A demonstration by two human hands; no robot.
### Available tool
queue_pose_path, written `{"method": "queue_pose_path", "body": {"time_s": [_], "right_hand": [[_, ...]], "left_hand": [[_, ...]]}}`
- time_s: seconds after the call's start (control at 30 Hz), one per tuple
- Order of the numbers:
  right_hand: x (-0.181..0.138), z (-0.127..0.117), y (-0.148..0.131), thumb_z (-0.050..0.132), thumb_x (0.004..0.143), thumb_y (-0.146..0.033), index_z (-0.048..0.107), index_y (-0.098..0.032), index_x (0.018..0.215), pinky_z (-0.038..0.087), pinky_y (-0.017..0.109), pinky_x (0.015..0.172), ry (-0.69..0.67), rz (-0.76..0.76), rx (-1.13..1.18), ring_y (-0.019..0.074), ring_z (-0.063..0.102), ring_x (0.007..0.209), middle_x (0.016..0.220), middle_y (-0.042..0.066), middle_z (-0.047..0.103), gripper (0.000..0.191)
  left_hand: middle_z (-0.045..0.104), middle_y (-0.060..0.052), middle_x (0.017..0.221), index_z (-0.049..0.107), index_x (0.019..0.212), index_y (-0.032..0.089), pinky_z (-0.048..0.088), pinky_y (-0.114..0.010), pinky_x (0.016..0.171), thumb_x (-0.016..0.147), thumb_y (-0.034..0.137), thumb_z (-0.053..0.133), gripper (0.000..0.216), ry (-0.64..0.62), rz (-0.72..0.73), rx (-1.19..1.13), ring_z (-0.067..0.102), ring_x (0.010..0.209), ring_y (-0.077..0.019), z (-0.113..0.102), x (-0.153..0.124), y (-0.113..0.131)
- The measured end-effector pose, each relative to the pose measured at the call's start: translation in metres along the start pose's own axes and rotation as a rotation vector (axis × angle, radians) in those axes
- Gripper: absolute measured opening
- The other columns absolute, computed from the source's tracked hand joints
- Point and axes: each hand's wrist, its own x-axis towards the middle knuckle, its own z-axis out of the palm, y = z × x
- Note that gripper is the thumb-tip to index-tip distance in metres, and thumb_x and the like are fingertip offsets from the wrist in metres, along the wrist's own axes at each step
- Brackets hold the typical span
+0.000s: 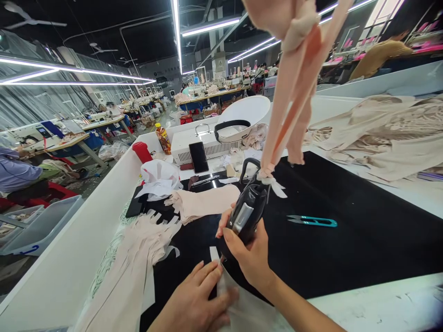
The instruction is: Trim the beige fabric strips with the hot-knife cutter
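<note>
My right hand (251, 253) is wrapped around a black hand-held tool (249, 207) with a silver plate on its side; its kind is unclear. The tool stands upright, its lower end down at a pale piece of fabric (249, 306). My left hand (200, 295) lies on that fabric, fingers stretched out beside the tool's lower end, the thumb side blurred. A narrow white strip (214, 253) shows just beyond my fingertips. Knotted pink cloth strips (290, 87) hang from above and are tied to the tool's top.
Teal thread snips (313, 221) lie to the right on the black work surface (363, 249). Beige cut pieces (134, 258) are stacked at left, more cloth (387, 138) at right. Behind are a phone (198, 157), a drink bottle (163, 138) and a white box (188, 144).
</note>
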Motion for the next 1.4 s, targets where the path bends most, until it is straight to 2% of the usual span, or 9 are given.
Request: {"method": "queue_pose_path", "body": {"time_s": [0.3, 0.47, 0.6, 0.73, 0.83, 0.9, 1.03, 1.27, 1.4], "right_hand": [[0.008, -0.005, -0.01, 0.078, 0.085, -0.026, 0.058, -0.027, 0.101, 0.056, 0.029, 0.067, 0.005, -0.005, -0.045, 0.014, 0.062, 0.067, 0.082, -0.005, 0.066, 0.026], [0.014, -0.025, -0.019, 0.081, 0.085, -0.032, 0.058, -0.028, 0.097, 0.055, 0.026, 0.067, -0.011, -0.042, -0.155, 0.0136, 0.061, 0.068, 0.082, -0.005, 0.066, 0.027], [0.027, -0.049, -0.026, 0.076, 0.091, -0.038, 0.061, -0.029, 0.114, 0.055, 0.033, 0.084, -0.063, -0.033, -0.362, 0.0192, 0.068, 0.09, 0.104, 0.001, 0.071, 0.03], [0.033, -0.067, -0.041, 0.083, 0.083, -0.038, 0.06, -0.027, 0.13, 0.05, 0.043, 0.098, 0.216, -0.243, -0.472, 0.026, 0.065, 0.109, 0.123, 0.007, 0.065, 0.053], [0.021, -0.08, -0.05, 0.086, 0.081, -0.031, 0.069, -0.024, 0.109, 0.052, 0.044, 0.095, 0.416, -0.465, -0.44, 0.0241, 0.066, 0.092, 0.1, 0.005, 0.068, 0.034], [0.009, -0.087, -0.049, 0.084, 0.083, -0.029, 0.072, -0.024, 0.093, 0.056, 0.038, 0.082, 0.3, -0.48, -0.486, 0.0232, 0.066, 0.082, 0.09, 0.005, 0.07, 0.016], [0.002, -0.086, -0.03, 0.069, 0.096, -0.033, 0.076, -0.028, 0.095, 0.059, 0.03, 0.066, -0.292, -0.215, -0.504, 0.0212, 0.071, 0.071, 0.08, 0.003, 0.074, 0.008], [-0.002, -0.054, 0.022, 0.068, 0.091, -0.063, 0.079, -0.023, 0.104, 0.06, 0.034, 0.069, -0.526, 0.698, 0.004, 0.0226, 0.074, 0.078, 0.088, 0.007, 0.077, 0.043], [-0.024, -0.04, 0.028, 0.081, 0.078, -0.063, 0.073, -0.026, 0.075, 0.055, 0.036, 0.061, -0.695, 0.639, 0.084, 0.0232, 0.066, 0.066, 0.069, 0.002, 0.062, 0.038]], "left_hand": [[0.065, -0.014, 0.125, 0.062, 0.138, 0.025, 0.058, -0.046, 0.103, 0.109, 0.046, 0.049, 0.038, -0.012, -0.067, -0.127, 0.066, 0.121, -0.0278, -0.005, 0.004, 0.001], [0.067, -0.009, 0.126, 0.057, 0.142, 0.022, 0.061, -0.026, 0.092, 0.105, 0.018, 0.044, 0.039, -0.053, -0.248, -0.207, 0.071, 0.108, -0.0186, -0.004, 0.006, -0.001], [0.07, -0.007, 0.122, 0.059, 0.134, 0.02, 0.062, -0.026, 0.089, 0.092, 0.0, 0.052, 0.048, 0.007, -0.335, -0.12, 0.072, 0.105, -0.0193, 0.005, 0.014, -0.004], [0.07, -0.006, 0.109, 0.058, 0.132, 0.013, 0.062, -0.03, 0.078, 0.078, -0.009, 0.057, 0.058, -0.027, -0.302, 0.007, 0.069, 0.091, -0.0212, 0.011, 0.024, -0.002], [0.065, -0.004, 0.091, 0.059, 0.121, 0.011, 0.056, -0.03, 0.062, 0.076, -0.006, 0.057, 0.049, -0.051, -0.286, 0.111, 0.063, 0.075, -0.0204, 0.014, 0.025, 0.0], [0.06, -0.002, 0.083, 0.06, 0.106, 0.015, 0.05, -0.028, 0.057, 0.079, -0.004, 0.055, 0.034, -0.036, -0.28, 0.174, 0.059, 0.069, -0.0194, 0.015, 0.026, 0.001], [0.056, -0.001, 0.077, 0.052, 0.078, 0.019, 0.041, -0.027, 0.054, 0.082, -0.004, 0.055, 0.023, 0.101, -0.239, 0.211, 0.051, 0.062, -0.0153, 0.004, 0.034, 0.003], [0.068, 0.004, 0.087, 0.062, 0.087, 0.022, 0.045, -0.024, 0.064, 0.11, 0.022, 0.05, 0.026, 0.339, -0.107, -0.016, 0.063, 0.073, -0.0097, -0.042, 0.059, 0.013], [0.071, 0.003, 0.095, 0.071, 0.097, 0.027, 0.053, -0.021, 0.076, 0.11, 0.031, 0.054, 0.022, 0.395, -0.204, -0.227, 0.069, 0.086, -0.01, -0.059, 0.052, 0.007]]}}
